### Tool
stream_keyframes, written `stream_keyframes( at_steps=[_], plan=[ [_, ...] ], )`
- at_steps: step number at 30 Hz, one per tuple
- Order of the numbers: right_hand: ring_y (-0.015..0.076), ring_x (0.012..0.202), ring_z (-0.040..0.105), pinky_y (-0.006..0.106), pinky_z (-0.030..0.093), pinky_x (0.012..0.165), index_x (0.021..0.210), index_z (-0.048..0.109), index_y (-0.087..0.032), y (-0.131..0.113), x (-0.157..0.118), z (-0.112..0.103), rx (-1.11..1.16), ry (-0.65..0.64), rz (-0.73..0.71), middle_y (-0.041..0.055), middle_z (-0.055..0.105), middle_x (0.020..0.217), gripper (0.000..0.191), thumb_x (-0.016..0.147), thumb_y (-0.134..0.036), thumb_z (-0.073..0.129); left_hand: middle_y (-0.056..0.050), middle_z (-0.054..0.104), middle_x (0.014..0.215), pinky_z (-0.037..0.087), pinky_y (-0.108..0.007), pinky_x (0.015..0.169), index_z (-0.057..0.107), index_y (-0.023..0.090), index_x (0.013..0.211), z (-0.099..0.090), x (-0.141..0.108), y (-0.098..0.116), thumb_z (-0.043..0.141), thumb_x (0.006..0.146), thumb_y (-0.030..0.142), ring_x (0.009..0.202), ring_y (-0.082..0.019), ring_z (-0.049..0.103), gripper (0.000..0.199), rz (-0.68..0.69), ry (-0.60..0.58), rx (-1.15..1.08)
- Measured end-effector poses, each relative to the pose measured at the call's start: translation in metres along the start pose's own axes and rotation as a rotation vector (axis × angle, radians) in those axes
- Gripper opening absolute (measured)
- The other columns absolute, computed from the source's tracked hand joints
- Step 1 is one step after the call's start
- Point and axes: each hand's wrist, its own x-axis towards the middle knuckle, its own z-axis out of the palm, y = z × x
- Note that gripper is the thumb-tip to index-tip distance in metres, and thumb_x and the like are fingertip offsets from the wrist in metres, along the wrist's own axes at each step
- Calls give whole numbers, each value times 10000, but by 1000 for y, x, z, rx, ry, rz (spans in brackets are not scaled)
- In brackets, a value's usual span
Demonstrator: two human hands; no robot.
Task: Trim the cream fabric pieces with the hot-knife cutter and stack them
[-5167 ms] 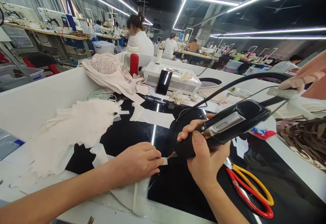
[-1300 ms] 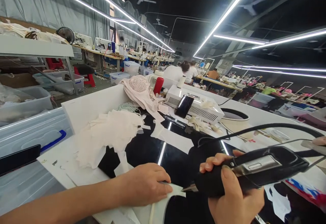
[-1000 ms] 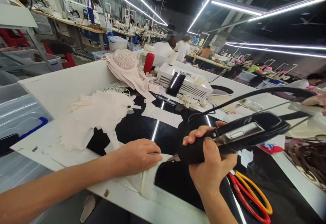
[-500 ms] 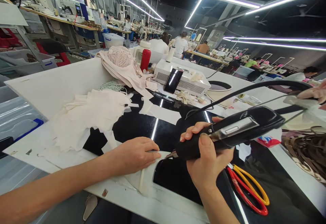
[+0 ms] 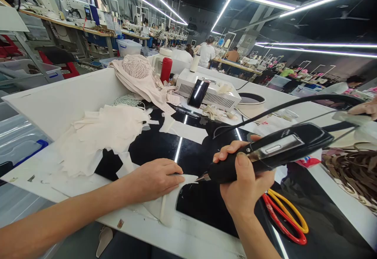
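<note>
My right hand [image 5: 247, 188] is wrapped around a black corded handheld tool [image 5: 273, 149] with a silver panel on its side. Its narrow metal tip [image 5: 204, 177] points left and meets the edge of a white fabric piece [image 5: 172, 200]. My left hand [image 5: 156, 180] lies across that fabric, fingers stretched out and pressing it to the table, close to the tip. A narrow pale strip runs down the fabric below the fingers. Scissors [image 5: 287, 217] with red and yellow handles lie just right of my right wrist, their blades mostly hidden.
A pile of cream fabric pieces [image 5: 100, 137] is at left, with a beige bra [image 5: 135, 70] behind it. A phone [image 5: 198, 93] leans on a white vented box [image 5: 218, 90]. Brown straps [image 5: 353, 172] lie at right. Another person's hand [image 5: 363, 109] is near the cord.
The tool and my right hand have shifted slightly right, and the tip is now at the fabric's outer corner. My left hand stays on the fabric. The view has tilted slightly.
</note>
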Motion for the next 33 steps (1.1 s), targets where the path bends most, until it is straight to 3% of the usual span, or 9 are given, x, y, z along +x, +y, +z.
stream_keyframes(
  at_steps=[12, 15, 21, 26, 33],
  plan=[
    [129, 597, 629, 310, 570, 564, 1164, 574, -271, 4, -5, -1, -18, -12, 9, -64, 668, 796, 399, 829, -249, 791, -96, 731, 1083, 615, -352, 961, 704, 148, 1150, 1, 1, -1, 524, 1092, 179, 1033, -201, 713, 191, 9, 4, 11],
    [131, 615, 636, 312, 574, 573, 1168, 575, -265, 3, -7, -2, -45, 2, 34, -57, 677, 809, 404, 837, -253, 805, -95, 728, 1124, 604, -350, 990, 663, 133, 1224, 4, -2, 4, 516, 1080, 144, 1060, -204, 711, 206, -14, 0, 58],
    [136, 634, 651, 312, 586, 583, 1148, 593, -266, -1, -13, -4, -68, 46, 16, -56, 691, 810, 421, 811, -232, 843, -153, 700, 1261, 586, -386, 1009, 467, 60, 1441, 4, -14, 27, 409, 820, -139, 1138, -255, 694, 655, -174, -77, 289],
    [138, 623, 651, 318, 588, 583, 1160, 591, -255, -6, -20, -5, -108, 76, -14, -56, 690, 802, 437, 811, -246, 853, -133, 696, 1252, 602, -318, 922, 443, 106, 1454, 3, -15, 36, 410, 760, -128, 1133, -246, 689, 733, -264, -128, 244],
    [135, 622, 667, 316, 610, 587, 1190, 589, -258, -11, -26, -4, -139, 80, -48, -53, 693, 815, 438, 835, -247, 845, -127, 677, 1216, 610, -352, 928, 497, 112, 1390, -4, -10, 36, 430, 782, -135, 1103, -243, 676, 660, -291, -161, 99]
  ],
)
